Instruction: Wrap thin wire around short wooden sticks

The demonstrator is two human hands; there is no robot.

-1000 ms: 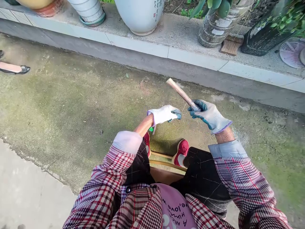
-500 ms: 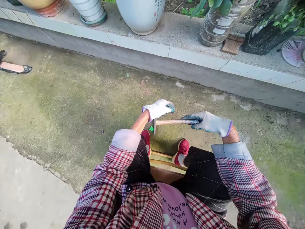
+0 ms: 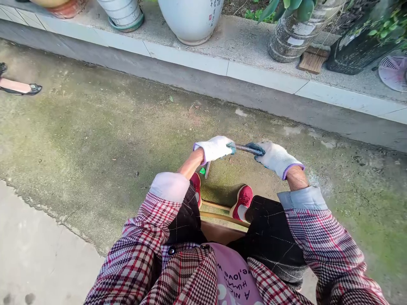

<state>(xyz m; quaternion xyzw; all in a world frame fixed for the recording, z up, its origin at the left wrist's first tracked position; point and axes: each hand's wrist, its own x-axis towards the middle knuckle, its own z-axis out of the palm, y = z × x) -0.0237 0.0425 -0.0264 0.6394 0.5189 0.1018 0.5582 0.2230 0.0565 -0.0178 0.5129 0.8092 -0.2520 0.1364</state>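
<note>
A T-shaped hand tool (image 3: pixel 245 148) with a wooden shaft and a dark wrapped grip is held level above the ground. My right hand (image 3: pixel 274 158), in a white glove with blue-green coated fingers, is closed round the grip end. Gloved the same way, my left hand (image 3: pixel 216 148) has its fingers closed on the shaft nearer the head. Below the left hand the narrow crosswise head sticks out, partly hidden by the glove, so its exact kind is unclear. Beside the head lies a small green scrap (image 3: pixel 202 170).
My red shoes (image 3: pixel 244 195) stand on mossy concrete (image 3: pixel 104 140), by pale wooden bars (image 3: pixel 219 215). Ahead runs a tiled ledge (image 3: pixel 190 57) with a white pot (image 3: pixel 190 19), a clear plastic planter (image 3: pixel 282 44) and a wood block (image 3: pixel 313 61). At far left is another person's black shoe (image 3: pixel 34 89).
My left hand has closed on the shaft, where before it hovered just above the head. My right hand has risen slightly and shifted left, tilting the grip end up.
</note>
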